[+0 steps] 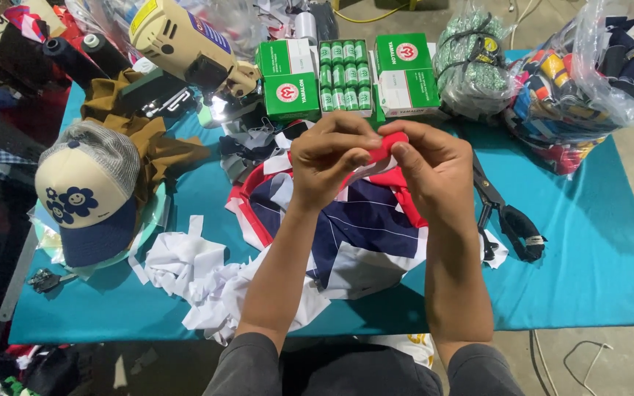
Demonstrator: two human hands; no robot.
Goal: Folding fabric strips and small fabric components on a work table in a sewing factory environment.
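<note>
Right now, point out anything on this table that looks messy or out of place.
White fabric scraps lie strewn over the teal table, some hanging off its near edge. A brown cloth sits crumpled beside the cap. Both hands, left hand and right hand, pinch a red fabric piece.

- A table covered in teal cloth (596, 242) is carrying everything here.
- A cream and navy cap (86, 194) with a flower design is sitting near its left edge.
- White fabric scraps (185, 268) are lying heaped along the front edge.
- Navy, white and red cut fabric pieces (365, 227) are piling up in the middle.
- Black scissors (508, 216) are lying just right of that pile.
- Green and white boxes (288, 77) are standing at the back, beside a tray of green spools (344, 75).
- Clear bags of striped cloth (588, 81) are resting at the far right corner.
- Brown fabric (148, 136) is bunching up behind the cap.
</note>
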